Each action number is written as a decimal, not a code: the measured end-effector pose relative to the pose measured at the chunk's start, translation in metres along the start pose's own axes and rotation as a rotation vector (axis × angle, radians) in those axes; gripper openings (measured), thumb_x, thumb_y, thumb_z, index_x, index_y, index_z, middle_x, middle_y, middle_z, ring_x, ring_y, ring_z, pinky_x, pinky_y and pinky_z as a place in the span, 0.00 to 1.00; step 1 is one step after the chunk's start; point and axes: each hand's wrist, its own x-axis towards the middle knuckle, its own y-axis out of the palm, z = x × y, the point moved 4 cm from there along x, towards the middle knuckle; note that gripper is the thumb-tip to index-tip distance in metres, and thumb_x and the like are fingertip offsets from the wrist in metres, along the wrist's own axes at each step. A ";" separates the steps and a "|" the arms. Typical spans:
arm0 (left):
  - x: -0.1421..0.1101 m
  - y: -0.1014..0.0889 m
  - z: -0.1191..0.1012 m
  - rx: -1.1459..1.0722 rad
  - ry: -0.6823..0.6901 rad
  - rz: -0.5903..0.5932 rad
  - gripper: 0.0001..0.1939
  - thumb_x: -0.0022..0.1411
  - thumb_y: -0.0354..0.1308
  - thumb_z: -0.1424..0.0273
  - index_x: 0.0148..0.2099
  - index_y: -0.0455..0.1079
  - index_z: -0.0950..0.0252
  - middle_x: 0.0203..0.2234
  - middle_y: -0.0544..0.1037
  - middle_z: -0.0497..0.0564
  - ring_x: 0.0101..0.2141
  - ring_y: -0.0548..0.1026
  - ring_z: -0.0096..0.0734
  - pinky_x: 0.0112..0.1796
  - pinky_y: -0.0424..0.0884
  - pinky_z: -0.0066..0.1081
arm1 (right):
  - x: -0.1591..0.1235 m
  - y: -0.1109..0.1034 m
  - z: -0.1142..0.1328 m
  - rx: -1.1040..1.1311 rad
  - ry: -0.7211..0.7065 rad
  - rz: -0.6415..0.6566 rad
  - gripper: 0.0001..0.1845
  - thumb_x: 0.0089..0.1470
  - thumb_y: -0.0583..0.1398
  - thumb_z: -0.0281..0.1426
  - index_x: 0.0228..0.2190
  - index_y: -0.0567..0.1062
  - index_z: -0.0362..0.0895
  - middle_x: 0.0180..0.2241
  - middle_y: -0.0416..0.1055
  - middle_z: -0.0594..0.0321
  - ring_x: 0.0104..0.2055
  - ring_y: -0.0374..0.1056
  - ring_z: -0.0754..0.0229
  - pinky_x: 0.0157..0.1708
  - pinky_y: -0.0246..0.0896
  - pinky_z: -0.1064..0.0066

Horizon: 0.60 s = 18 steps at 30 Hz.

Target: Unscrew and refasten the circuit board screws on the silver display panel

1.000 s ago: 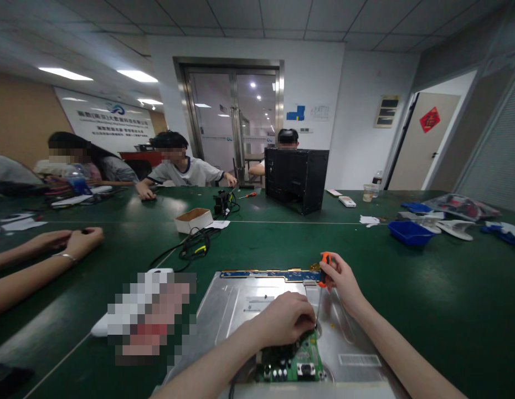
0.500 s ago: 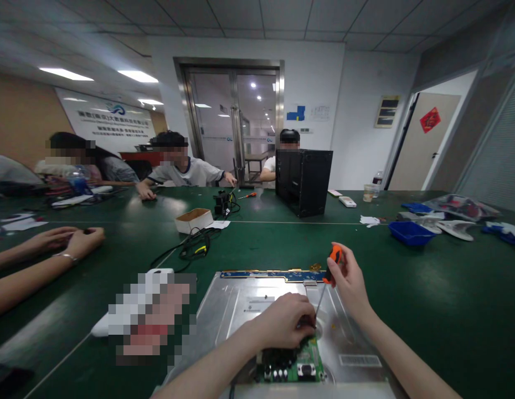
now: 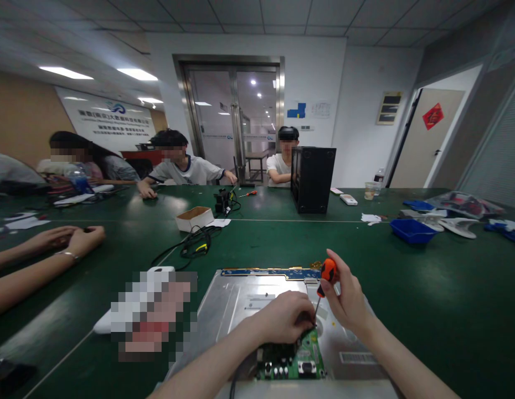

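Observation:
A screwdriver [image 3: 328, 270] with an orange and black handle is in my right hand [image 3: 344, 293], its fingers closed round the grip. Its thin shaft slants down to the upper edge of a green circuit board [image 3: 314, 354]. Right at the tip, my left hand [image 3: 287, 317] is closed, with the fingers curled inward; whatever they pinch is hidden. The board sits on a silver metal panel [image 3: 236, 293], with a blue strip board [image 3: 261, 274] along the panel's far edge. Part of the green board is covered by my left hand and forearm.
Left of the panel lies a white object [image 3: 158, 277], partly blurred out. Black cables [image 3: 195, 244] and an open white box [image 3: 195, 218] lie beyond it. A black computer case [image 3: 318, 180] stands farther back, a blue tray [image 3: 413, 231] to the right. Co-workers sit around, one person's hands [image 3: 81, 241] at left.
My right hand has tipped the screwdriver more upright, its handle lower and slightly left. My left hand stays at the tip. Across the table, the black case has turned and shifted right.

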 end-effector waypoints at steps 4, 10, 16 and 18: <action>0.001 0.000 0.000 -0.006 0.009 -0.001 0.08 0.54 0.59 0.80 0.35 0.76 0.64 0.32 0.80 0.50 0.33 0.76 0.33 0.36 0.69 0.27 | 0.000 0.000 0.007 -0.011 -0.070 0.040 0.23 0.62 0.55 0.39 0.57 0.68 0.47 0.26 0.73 0.62 0.24 0.68 0.58 0.26 0.65 0.68; 0.001 0.000 0.000 0.006 0.012 -0.010 0.07 0.53 0.59 0.81 0.33 0.75 0.65 0.31 0.79 0.50 0.33 0.75 0.34 0.35 0.68 0.27 | 0.000 0.000 0.013 -0.052 -0.164 0.039 0.23 0.63 0.54 0.36 0.57 0.67 0.46 0.25 0.72 0.63 0.22 0.66 0.58 0.23 0.63 0.69; 0.001 0.001 0.000 0.004 0.017 -0.010 0.07 0.54 0.59 0.80 0.34 0.75 0.65 0.32 0.80 0.50 0.34 0.76 0.35 0.36 0.69 0.29 | -0.001 0.000 0.018 -0.002 -0.255 0.005 0.24 0.62 0.55 0.31 0.59 0.65 0.48 0.26 0.73 0.64 0.21 0.67 0.60 0.23 0.63 0.70; 0.001 0.001 0.000 0.004 0.021 -0.009 0.07 0.54 0.59 0.80 0.34 0.75 0.65 0.33 0.80 0.51 0.34 0.76 0.35 0.36 0.69 0.29 | -0.001 0.000 0.020 0.008 -0.269 0.010 0.24 0.62 0.55 0.31 0.60 0.64 0.49 0.26 0.73 0.64 0.21 0.66 0.60 0.23 0.62 0.70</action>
